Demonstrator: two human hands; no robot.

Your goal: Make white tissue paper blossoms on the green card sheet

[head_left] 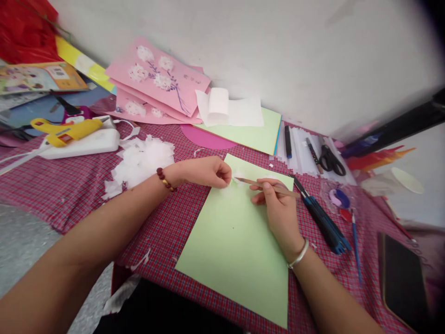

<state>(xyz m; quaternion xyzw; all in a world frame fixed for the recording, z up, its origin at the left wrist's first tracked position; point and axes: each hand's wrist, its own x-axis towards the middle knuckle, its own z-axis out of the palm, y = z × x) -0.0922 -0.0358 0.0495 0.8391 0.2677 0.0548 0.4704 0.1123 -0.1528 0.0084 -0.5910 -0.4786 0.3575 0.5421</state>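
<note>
A pale green sheet of paper [236, 260] lies on the checked tablecloth in front of me. My right hand [278, 204] is closed around a slim brown pencil [278, 189], whose pointed end aims left over the upper part of the sheet. Just left of that tip, my left hand [213, 171] is curled with its fingers pinched together; whatever they hold is hidden. Small whitish bits, hard to make out, show on the paper between the two hands. Behind my left wrist sits a pile of white tissue pieces [142, 157].
A yellow glue gun [69, 132] rests on a white power strip [86, 144] at left. Pink cards with white flowers [156, 79] lean at the back. On the right are a blue-black utility knife [320, 218], black scissors [332, 160], a thin blue brush [356, 246] and a dark phone [403, 283].
</note>
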